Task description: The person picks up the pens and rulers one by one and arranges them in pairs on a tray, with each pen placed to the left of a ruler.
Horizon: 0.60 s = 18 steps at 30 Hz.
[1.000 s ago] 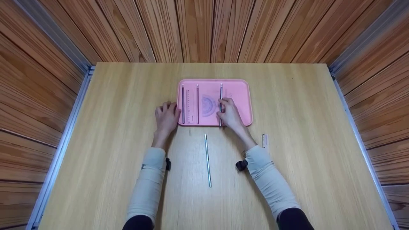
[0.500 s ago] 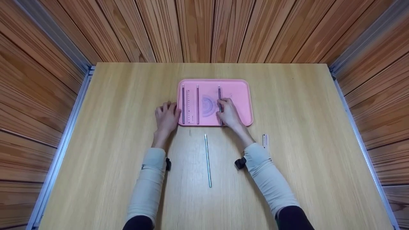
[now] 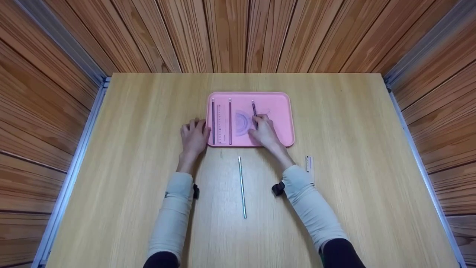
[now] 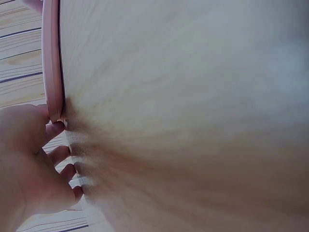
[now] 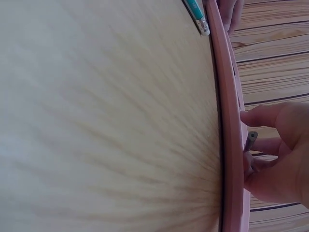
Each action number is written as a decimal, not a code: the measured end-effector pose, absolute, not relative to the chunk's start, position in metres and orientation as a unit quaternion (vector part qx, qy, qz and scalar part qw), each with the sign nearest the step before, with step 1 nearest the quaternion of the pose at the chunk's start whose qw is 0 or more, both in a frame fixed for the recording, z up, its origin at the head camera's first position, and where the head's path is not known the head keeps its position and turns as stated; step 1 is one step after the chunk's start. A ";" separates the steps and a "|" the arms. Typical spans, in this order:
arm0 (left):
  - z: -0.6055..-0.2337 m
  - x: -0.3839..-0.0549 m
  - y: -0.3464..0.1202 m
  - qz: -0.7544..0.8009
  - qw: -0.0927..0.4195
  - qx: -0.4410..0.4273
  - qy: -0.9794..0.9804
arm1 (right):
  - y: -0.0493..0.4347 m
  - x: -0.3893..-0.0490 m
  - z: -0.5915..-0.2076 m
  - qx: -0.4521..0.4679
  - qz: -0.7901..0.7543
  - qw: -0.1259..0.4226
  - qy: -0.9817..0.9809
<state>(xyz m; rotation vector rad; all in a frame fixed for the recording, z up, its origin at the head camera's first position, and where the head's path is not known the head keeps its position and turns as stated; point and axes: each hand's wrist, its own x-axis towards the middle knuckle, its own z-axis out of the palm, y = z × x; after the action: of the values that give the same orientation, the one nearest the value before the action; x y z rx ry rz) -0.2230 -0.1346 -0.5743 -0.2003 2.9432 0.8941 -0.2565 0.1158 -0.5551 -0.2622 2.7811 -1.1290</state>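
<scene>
In the head view a pink tray (image 3: 282, 108) lies on the table. My right hand (image 3: 266, 133) is over its right half, holding a dark pencil (image 3: 254, 108) between thumb and fingers. The pencil leans slightly, and the palm hides its near part. Seen from the right wrist, one blunt end of that pencil (image 5: 250, 140) pokes up between the fingers. My left hand (image 3: 194, 137) rests beside the tray's left edge, its thumb at the rim. In the left wrist view, the fingertips (image 4: 77, 193) of this hand stand spread on the table by the tray corner.
Left of the held pencil, the tray carries a dark pencil (image 3: 213, 123), a clear ruler (image 3: 221, 124), another pencil (image 3: 230, 123) and a clear protractor (image 3: 242, 123). A teal pencil (image 3: 242, 188) lies on the table between the arms. A small ruler-like piece (image 3: 309, 165) is by the right sleeve.
The held pencil has shifted slightly left in the tray, and its top now leans left. My right hand has moved a little with it. The left hand stays in place.
</scene>
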 end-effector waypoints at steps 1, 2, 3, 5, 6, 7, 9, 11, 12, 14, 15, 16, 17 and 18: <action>-0.575 -0.223 -0.135 0.291 0.030 -0.067 0.954 | 0.115 -0.257 -0.555 -0.087 -0.375 0.064 0.921; -0.575 -0.223 -0.135 0.292 0.030 -0.067 0.954 | 0.115 -0.257 -0.556 -0.088 -0.377 0.064 0.920; -0.575 -0.223 -0.135 0.292 0.030 -0.068 0.954 | 0.114 -0.257 -0.556 -0.089 -0.378 0.064 0.919; -0.575 -0.223 -0.135 0.292 0.030 -0.070 0.953 | 0.114 -0.256 -0.557 -0.091 -0.381 0.066 0.918; -0.575 -0.223 -0.135 0.293 0.031 -0.071 0.953 | 0.114 -0.256 -0.557 -0.092 -0.383 0.068 0.917; -0.575 -0.223 -0.135 0.293 0.031 -0.072 0.953 | 0.113 -0.256 -0.557 -0.094 -0.385 0.069 0.916; -0.575 -0.222 -0.135 0.293 0.034 -0.073 0.953 | 0.112 -0.256 -0.558 -0.100 -0.384 0.069 0.915; -0.574 -0.222 -0.135 0.294 0.036 -0.074 0.952 | 0.112 -0.256 -0.559 -0.104 -0.383 0.070 0.915; -0.574 -0.222 -0.135 0.295 0.037 -0.075 0.952 | 0.111 -0.256 -0.559 -0.104 -0.383 0.071 0.915; -0.574 -0.222 -0.135 0.298 0.038 -0.075 0.951 | 0.111 -0.255 -0.559 -0.105 -0.384 0.071 0.915; -0.573 -0.222 -0.135 0.299 0.036 -0.075 0.951 | 0.111 -0.255 -0.559 -0.106 -0.385 0.071 0.914; -0.573 -0.221 -0.135 0.301 0.034 -0.075 0.950 | 0.110 -0.255 -0.559 -0.107 -0.387 0.069 0.913; -0.574 -0.221 -0.135 0.303 0.033 -0.075 0.949 | 0.110 -0.254 -0.559 -0.108 -0.388 0.067 0.913; -0.574 -0.221 -0.135 0.302 0.030 -0.072 0.950 | 0.110 -0.254 -0.559 -0.108 -0.388 0.067 0.913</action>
<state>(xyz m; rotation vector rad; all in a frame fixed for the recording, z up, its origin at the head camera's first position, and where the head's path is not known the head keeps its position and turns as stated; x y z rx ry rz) -0.2213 -0.1351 -0.5744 -0.2236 2.9297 0.9316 -0.2543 0.1099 -0.5592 -0.3241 2.7513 -1.1700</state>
